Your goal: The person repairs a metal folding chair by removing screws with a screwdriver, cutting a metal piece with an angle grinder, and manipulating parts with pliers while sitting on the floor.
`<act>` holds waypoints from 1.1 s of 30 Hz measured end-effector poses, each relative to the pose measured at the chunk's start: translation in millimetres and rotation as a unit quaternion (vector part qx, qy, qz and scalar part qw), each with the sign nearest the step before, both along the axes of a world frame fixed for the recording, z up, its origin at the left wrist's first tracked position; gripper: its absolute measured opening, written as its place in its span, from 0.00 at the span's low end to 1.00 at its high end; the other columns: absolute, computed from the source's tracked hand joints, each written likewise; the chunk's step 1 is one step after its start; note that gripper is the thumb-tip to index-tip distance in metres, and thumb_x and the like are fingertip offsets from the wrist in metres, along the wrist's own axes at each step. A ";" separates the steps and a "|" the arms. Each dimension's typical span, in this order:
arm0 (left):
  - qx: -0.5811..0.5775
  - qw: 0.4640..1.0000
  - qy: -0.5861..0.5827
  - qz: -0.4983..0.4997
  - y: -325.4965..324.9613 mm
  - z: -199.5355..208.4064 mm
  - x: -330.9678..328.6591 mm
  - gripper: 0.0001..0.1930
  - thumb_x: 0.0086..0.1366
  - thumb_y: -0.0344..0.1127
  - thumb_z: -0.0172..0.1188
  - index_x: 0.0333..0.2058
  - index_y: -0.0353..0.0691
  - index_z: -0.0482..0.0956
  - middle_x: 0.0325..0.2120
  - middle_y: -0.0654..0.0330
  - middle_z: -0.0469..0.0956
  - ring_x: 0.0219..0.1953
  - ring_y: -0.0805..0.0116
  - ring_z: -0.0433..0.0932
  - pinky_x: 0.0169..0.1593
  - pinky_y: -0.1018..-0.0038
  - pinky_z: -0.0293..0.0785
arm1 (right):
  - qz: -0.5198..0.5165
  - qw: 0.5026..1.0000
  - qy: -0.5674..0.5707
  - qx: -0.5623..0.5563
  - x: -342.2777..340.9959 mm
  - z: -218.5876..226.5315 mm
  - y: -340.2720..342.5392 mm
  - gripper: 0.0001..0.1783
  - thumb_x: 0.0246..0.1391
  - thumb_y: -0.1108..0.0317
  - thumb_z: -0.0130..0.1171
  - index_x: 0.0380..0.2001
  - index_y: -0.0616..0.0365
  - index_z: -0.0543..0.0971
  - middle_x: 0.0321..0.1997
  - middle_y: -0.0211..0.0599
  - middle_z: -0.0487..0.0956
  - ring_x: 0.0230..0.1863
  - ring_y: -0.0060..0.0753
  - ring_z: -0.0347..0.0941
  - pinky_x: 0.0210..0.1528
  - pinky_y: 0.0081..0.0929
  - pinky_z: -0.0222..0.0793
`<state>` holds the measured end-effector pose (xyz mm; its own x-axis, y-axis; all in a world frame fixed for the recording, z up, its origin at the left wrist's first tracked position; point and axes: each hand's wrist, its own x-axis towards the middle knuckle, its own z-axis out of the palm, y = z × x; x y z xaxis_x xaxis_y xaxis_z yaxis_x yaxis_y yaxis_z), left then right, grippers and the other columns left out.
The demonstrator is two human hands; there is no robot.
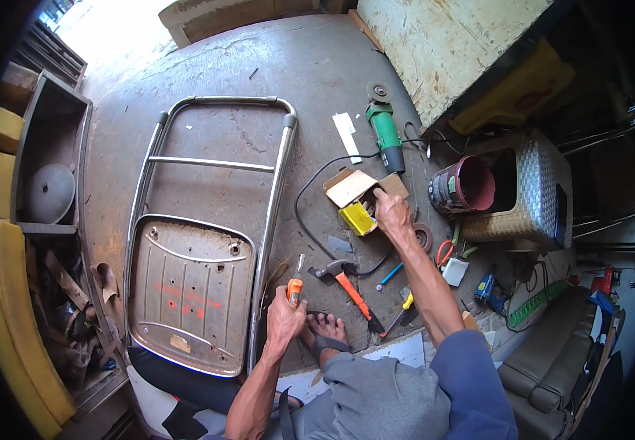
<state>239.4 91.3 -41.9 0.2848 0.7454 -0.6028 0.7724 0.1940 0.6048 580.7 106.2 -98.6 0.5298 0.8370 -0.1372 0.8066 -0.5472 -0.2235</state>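
Note:
My left hand [285, 318] is closed around the orange handle of a screwdriver [295, 287], its metal shaft pointing away from me. Beside that hand lies a folding chair frame [279, 158] of metal tube, with a rusty seat pan [185, 293] marked in red. At an opened cardboard box [352, 188] with a yellow side, my right hand [392, 211] reaches into the opening. Its fingers are mostly hidden there, so what they touch inside cannot be seen. A hammer [350, 288] with an orange handle rests on the floor between my hands.
A green angle grinder [385, 132] lies beyond the box, its cord looping across the floor. Right of the box are a paint-stained bucket [443, 188] and a woven-pattern stool [545, 176]. A blue drill [489, 291] sits further right. Metal shelving [83, 169] and yellow cushions [20, 315] line the left.

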 end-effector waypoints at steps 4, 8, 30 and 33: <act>-0.005 1.000 0.003 -0.001 -3.8 -1.0 -9.5 0.22 0.61 0.40 0.64 0.49 0.34 0.71 0.35 0.36 0.80 0.42 0.34 0.80 0.45 0.51 0.74 | -0.019 1.000 -0.021 0.004 4.3 -19.7 8.1 0.18 0.63 0.62 0.45 0.38 0.52 0.85 0.36 0.58 0.83 0.40 0.63 0.82 0.43 0.56 0.78; -0.006 1.000 -0.002 0.011 -7.8 -6.8 -16.0 0.22 0.61 0.41 0.64 0.49 0.35 0.71 0.35 0.36 0.80 0.42 0.34 0.80 0.45 0.50 0.74 | -0.026 0.997 -0.074 -0.023 -0.9 -17.7 19.3 0.19 0.62 0.62 0.46 0.32 0.58 0.86 0.36 0.58 0.84 0.38 0.60 0.84 0.41 0.53 0.79; 0.019 0.997 0.070 -0.004 -32.5 -29.1 -40.9 0.31 0.61 0.38 0.63 0.59 0.28 0.65 0.45 0.32 0.76 0.48 0.33 0.77 0.53 0.47 0.73 | 0.141 0.982 -0.109 -0.068 23.7 1.3 21.7 0.14 0.53 0.64 0.54 0.31 0.60 0.85 0.33 0.56 0.84 0.35 0.60 0.83 0.38 0.55 0.79; 0.039 0.996 0.084 -0.009 -36.8 -30.9 -41.7 0.30 0.62 0.37 0.62 0.59 0.28 0.65 0.44 0.31 0.75 0.48 0.33 0.77 0.50 0.47 0.74 | 0.131 0.986 -0.093 -0.042 28.2 -2.2 16.6 0.14 0.51 0.58 0.60 0.31 0.58 0.85 0.32 0.55 0.83 0.34 0.60 0.83 0.37 0.55 0.78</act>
